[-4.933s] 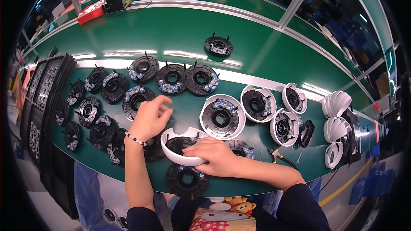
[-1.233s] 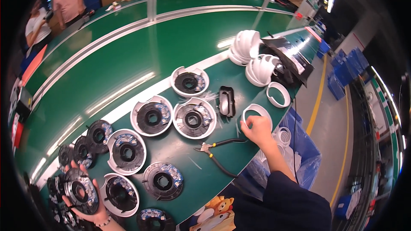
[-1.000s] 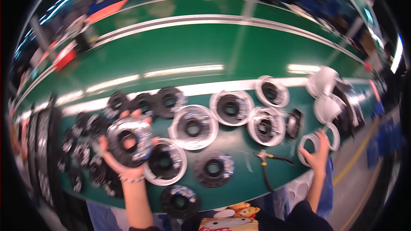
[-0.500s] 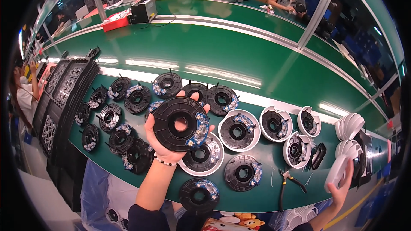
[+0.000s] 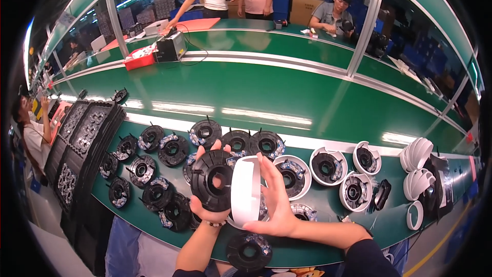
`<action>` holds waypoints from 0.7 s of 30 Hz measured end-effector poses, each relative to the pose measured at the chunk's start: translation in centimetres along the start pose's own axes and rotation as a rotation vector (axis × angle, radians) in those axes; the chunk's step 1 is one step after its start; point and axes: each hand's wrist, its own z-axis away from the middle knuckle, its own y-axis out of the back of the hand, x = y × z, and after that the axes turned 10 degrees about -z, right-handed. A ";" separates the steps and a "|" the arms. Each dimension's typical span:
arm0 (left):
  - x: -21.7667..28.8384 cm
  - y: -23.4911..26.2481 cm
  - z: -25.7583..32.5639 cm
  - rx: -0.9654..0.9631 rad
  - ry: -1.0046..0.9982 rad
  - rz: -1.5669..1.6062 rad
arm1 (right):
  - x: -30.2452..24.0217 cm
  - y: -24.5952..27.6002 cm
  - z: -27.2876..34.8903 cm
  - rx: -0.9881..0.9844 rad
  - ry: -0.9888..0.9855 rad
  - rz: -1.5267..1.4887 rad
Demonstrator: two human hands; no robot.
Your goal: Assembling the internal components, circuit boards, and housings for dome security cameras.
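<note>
My left hand (image 5: 207, 212) grips a round black disc (image 5: 204, 166) with a hole in its middle, fingers wrapped round its edge. A blue circuit board on the disc is mostly covered by a white ring-shaped housing (image 5: 242, 192), tilted on edge. My right hand (image 5: 278, 197) is closed on this housing, thumb below and fingers above. The two parts are side by side over the bench; whether they touch I cannot tell. Below them lies another black disc (image 5: 237, 251) with a circuit board. Further right, white housings (image 5: 313, 173) have black discs sitting inside them.
Several black discs (image 5: 158, 194) spread over the left of the green bench (image 5: 307, 103). Stacked black trays (image 5: 61, 149) stand at the left edge. Stacked white housings (image 5: 416, 156) and a single white ring (image 5: 414, 215) are at the right. Across the bench are a red bin (image 5: 139, 62) and people.
My right hand has brought the white housing from the far right to beside the disc. My left hand has turned the disc more edge-on. The view has tilted up, showing more of the people opposite.
</note>
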 end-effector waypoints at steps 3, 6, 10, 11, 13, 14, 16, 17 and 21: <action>-0.3 0.0 0.4 -0.035 0.029 -0.024 | 0.1 0.5 -0.4 -0.018 0.034 0.073; 0.9 -0.6 0.5 -0.036 0.328 -0.039 | -0.2 1.7 -1.1 -0.025 0.089 0.238; 0.2 1.2 0.8 -0.118 0.491 0.022 | -1.7 3.2 -1.5 -0.127 0.123 0.574; 0.3 1.1 0.7 -0.103 0.545 0.067 | -2.2 3.2 -1.7 -0.152 0.136 0.639; 0.2 1.1 0.2 -0.076 0.613 0.169 | -2.1 3.4 -1.6 -0.181 0.122 0.671; 0.2 1.0 0.1 -0.123 0.621 0.183 | -2.0 3.5 -1.5 -0.204 0.111 0.708; 0.0 0.9 -0.3 -0.010 0.636 0.139 | -2.2 3.6 -1.6 -0.218 0.057 0.668; 0.2 1.0 -0.3 -0.043 0.643 0.189 | -2.0 3.8 -1.4 -0.216 0.051 0.636; -0.2 1.4 -0.1 -0.084 0.643 0.102 | -1.7 5.1 -1.3 -0.103 -0.007 0.381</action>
